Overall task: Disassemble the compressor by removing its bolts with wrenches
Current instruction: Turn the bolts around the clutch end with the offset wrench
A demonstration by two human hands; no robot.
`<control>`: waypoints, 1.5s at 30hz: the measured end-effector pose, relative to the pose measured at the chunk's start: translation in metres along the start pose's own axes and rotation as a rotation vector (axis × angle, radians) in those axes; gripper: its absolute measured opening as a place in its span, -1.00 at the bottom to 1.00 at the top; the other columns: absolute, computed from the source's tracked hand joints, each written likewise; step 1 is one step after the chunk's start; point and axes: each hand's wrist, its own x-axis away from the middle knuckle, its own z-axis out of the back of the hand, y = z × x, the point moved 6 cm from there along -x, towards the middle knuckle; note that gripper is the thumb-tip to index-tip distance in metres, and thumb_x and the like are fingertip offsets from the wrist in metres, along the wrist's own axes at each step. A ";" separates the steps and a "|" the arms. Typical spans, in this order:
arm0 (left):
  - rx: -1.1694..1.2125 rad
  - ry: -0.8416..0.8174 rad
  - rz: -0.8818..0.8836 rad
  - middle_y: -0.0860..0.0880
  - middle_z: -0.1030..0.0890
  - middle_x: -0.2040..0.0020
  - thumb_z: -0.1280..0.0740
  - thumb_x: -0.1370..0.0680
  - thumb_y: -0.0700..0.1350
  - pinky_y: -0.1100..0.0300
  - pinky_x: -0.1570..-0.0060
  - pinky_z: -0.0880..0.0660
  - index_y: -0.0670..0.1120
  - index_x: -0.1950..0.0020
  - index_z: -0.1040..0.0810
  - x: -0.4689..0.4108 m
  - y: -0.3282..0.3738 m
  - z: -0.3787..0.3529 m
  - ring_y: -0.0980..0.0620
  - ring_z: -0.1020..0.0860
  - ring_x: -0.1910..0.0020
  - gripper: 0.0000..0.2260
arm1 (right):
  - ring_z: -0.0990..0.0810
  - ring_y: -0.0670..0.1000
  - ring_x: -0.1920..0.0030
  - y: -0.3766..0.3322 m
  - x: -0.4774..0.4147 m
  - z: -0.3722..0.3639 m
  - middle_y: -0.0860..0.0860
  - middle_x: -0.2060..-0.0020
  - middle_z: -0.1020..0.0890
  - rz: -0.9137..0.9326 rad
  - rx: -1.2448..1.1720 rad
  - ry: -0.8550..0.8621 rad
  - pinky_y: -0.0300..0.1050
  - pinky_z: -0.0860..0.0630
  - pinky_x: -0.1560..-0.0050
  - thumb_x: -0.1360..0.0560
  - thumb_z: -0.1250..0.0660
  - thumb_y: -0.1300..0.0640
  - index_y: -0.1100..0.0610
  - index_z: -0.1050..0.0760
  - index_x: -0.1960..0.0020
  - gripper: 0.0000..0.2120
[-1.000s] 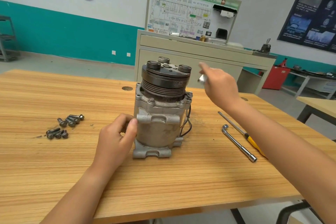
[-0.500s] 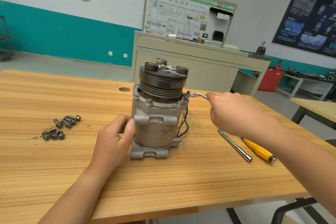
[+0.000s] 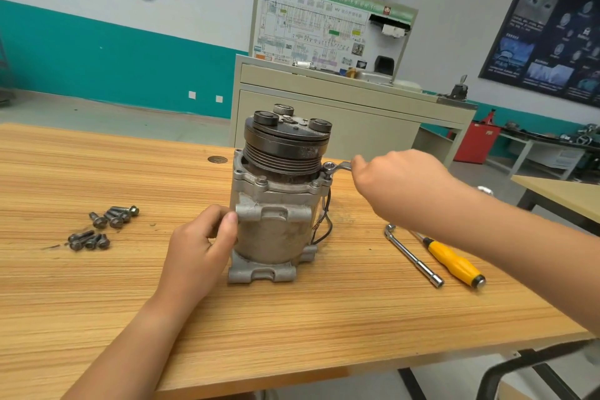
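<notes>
A grey metal compressor (image 3: 276, 224) with a black pulley on top stands upright in the middle of the wooden table (image 3: 292, 328). My left hand (image 3: 201, 247) grips its left side, thumb against the housing. My right hand (image 3: 399, 185) holds a ring wrench (image 3: 337, 167) whose ring end sits over a bolt on the right corner of the upper flange. Two more bolts (image 3: 261, 179) show on the flange's front edge. Most of the wrench handle is hidden in my fist.
Several removed bolts (image 3: 104, 227) lie in two small groups on the table's left. An L-shaped socket wrench (image 3: 412, 255) and a yellow-handled screwdriver (image 3: 454, 261) lie to the right of the compressor. A beige cabinet (image 3: 341, 114) stands behind the table.
My right hand came down from the air with the wrench and set its ring end on the right flange bolt. The left hand kept its grip on the housing.
</notes>
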 end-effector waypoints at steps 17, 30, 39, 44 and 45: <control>0.007 0.005 0.000 0.10 -0.55 0.33 -0.07 -0.44 0.14 0.37 0.36 -0.32 0.04 0.33 -0.43 0.000 0.001 0.001 0.13 -0.48 0.36 -0.73 | -0.45 0.03 0.32 0.031 -0.022 -0.033 0.02 0.19 -0.56 0.174 -0.080 0.111 -0.17 -0.33 0.38 -0.59 -0.02 0.22 0.08 -0.09 -0.44 -0.57; 0.011 -0.019 0.022 0.00 -0.49 0.47 -0.03 -0.47 0.15 0.34 0.35 -0.33 0.02 0.35 -0.39 0.004 -0.001 -0.002 0.12 -0.48 0.39 -0.69 | -0.64 0.15 0.34 0.013 -0.066 -0.037 0.18 0.28 -0.66 0.042 -0.545 0.875 -0.09 -0.55 0.40 -0.34 -0.35 0.46 0.35 -0.59 0.10 -0.85; -0.073 -0.060 -0.013 0.01 -0.47 0.44 -0.05 -0.46 0.18 0.22 0.40 -0.30 0.04 0.32 -0.34 0.006 -0.004 -0.009 0.09 -0.42 0.44 -0.72 | -0.50 0.20 0.41 0.033 -0.008 -0.029 0.11 0.36 -0.51 -0.145 -0.536 0.594 -0.03 -0.39 0.44 -0.60 -0.10 0.17 0.27 -0.41 -0.22 -0.73; -0.057 0.003 0.043 0.10 -0.57 0.37 -0.09 -0.42 0.23 0.12 0.34 -0.46 0.15 0.12 -0.38 0.006 -0.006 -0.007 0.14 -0.53 0.38 -0.79 | -0.55 0.14 0.25 0.027 0.007 -0.038 0.01 0.25 -0.55 -0.132 -0.387 0.346 -0.09 -0.38 0.34 -0.61 -0.02 0.10 0.07 -0.30 -0.23 -0.78; -0.046 0.020 0.062 0.09 -0.57 0.36 -0.11 -0.40 0.24 0.06 0.32 -0.50 0.16 0.06 -0.36 0.005 -0.007 -0.006 0.13 -0.55 0.36 -0.77 | -0.56 0.13 0.23 0.026 0.008 -0.038 0.01 0.21 -0.57 -0.132 -0.378 0.310 -0.09 -0.39 0.34 -0.61 -0.03 0.10 0.05 -0.30 -0.22 -0.79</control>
